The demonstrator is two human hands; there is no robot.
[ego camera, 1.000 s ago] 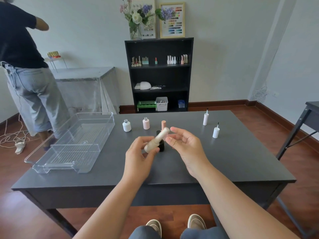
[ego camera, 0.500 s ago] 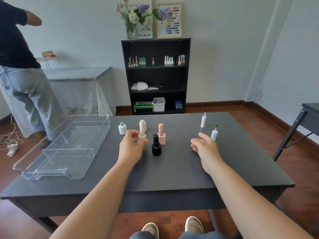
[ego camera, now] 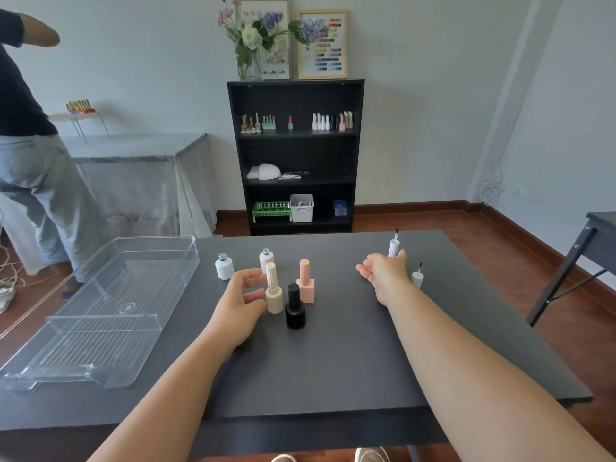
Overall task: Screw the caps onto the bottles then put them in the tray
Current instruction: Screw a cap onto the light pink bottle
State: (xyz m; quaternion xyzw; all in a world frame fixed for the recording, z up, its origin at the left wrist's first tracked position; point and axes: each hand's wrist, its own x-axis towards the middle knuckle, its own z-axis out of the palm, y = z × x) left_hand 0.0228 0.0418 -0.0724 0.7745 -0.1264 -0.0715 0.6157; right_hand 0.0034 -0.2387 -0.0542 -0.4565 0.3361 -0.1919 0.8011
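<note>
A capped cream bottle (ego camera: 273, 291) stands upright on the dark table (ego camera: 333, 361), beside a capped black bottle (ego camera: 295, 308) and a capped pink bottle (ego camera: 306, 286). My left hand (ego camera: 241, 303) is just left of the cream bottle, fingers apart, off it. Behind stand an uncapped white bottle (ego camera: 224, 266) and an uncapped pale pink bottle (ego camera: 265, 260). My right hand (ego camera: 383, 273) hovers open at the right, in front of a pale pink brush cap (ego camera: 393, 246) and next to a white brush cap (ego camera: 417, 278). The clear tray (ego camera: 100, 315) lies at the left with nothing in it.
A person in a dark top and grey trousers (ego camera: 36, 181) stands beyond the table's left corner. A black shelf (ego camera: 296, 155) with bottles is against the far wall. Another dark table (ego camera: 600, 235) is at the right edge.
My left hand set the cream bottle down upright on the table and let go of it. My right hand moved right and farther back, toward the brush caps.
</note>
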